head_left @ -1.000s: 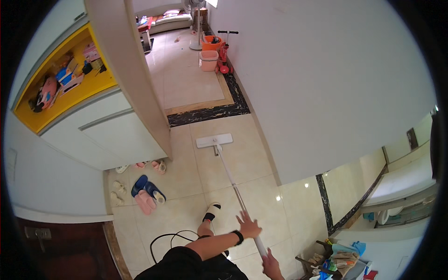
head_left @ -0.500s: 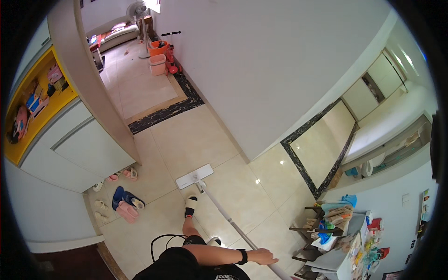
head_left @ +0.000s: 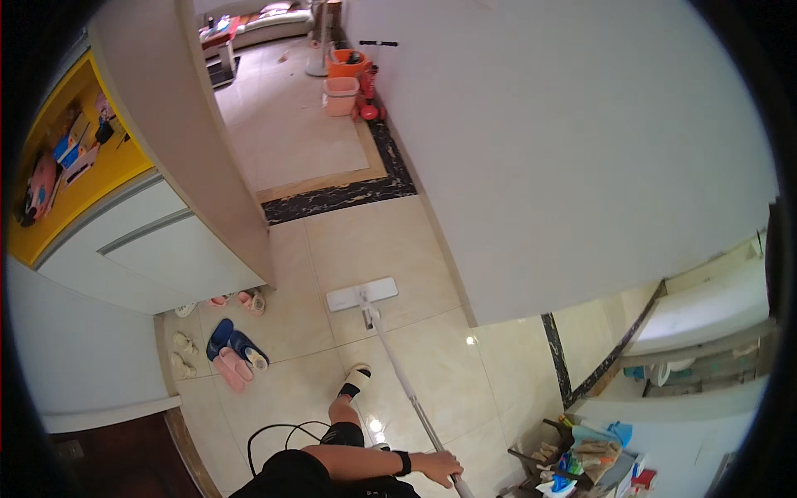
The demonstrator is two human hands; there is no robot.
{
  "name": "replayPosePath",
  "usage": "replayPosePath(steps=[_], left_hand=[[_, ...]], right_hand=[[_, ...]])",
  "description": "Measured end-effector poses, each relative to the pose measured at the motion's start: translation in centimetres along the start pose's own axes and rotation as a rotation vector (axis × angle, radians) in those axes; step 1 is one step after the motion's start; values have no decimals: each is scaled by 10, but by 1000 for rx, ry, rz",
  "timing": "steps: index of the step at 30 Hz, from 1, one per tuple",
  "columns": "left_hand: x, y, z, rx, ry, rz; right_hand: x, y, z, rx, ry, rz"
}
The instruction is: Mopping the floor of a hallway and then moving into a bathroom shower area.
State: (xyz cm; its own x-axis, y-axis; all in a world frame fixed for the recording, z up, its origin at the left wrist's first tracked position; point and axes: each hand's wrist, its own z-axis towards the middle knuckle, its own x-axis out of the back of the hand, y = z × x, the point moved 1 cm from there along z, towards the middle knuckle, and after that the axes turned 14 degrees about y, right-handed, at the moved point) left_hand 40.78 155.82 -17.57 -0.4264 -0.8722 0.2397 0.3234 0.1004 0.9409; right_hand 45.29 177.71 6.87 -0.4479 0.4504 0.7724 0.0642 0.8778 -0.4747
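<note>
My left hand [head_left: 438, 467] is closed around the pole of a flat mop, its forearm crossing from the lower left with a black band at the wrist. The pale mop pole [head_left: 407, 384] slants up and left from the hand to a white rectangular mop head [head_left: 340, 300], which lies flat on the tiles. Behind the mop head, nearer to me, my foot in a black-and-white slipper [head_left: 355, 381] stands left of the pole. My right hand is out of view.
Blue slippers [head_left: 220, 334] and pink slippers [head_left: 232, 369] lie by the white cabinet [head_left: 183, 257] at left. A wall corner [head_left: 473, 319] juts in at right. Ahead, a dark stone strip [head_left: 340, 202] marks a doorway; buckets [head_left: 340, 98] stand beyond. Cluttered chairs [head_left: 552, 432] stand lower right.
The mop head has slid forward along the floor, toward the doorway. My view has shifted, and my slippered foot stands at a different angle. My left hand keeps its hold on the pole.
</note>
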Motion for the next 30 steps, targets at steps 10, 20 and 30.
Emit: replayPosePath(steps=[10, 20, 30], left_hand=[[231, -95, -35, 375, 592, 647], [255, -95, -71, 591, 562, 1020], [-31, -26, 38, 360, 154, 695]], right_hand=[[-122, -174, 201, -35, -246, 186], [-188, -194, 221, -34, -428, 384], [-17, 40, 72, 15, -171, 274]])
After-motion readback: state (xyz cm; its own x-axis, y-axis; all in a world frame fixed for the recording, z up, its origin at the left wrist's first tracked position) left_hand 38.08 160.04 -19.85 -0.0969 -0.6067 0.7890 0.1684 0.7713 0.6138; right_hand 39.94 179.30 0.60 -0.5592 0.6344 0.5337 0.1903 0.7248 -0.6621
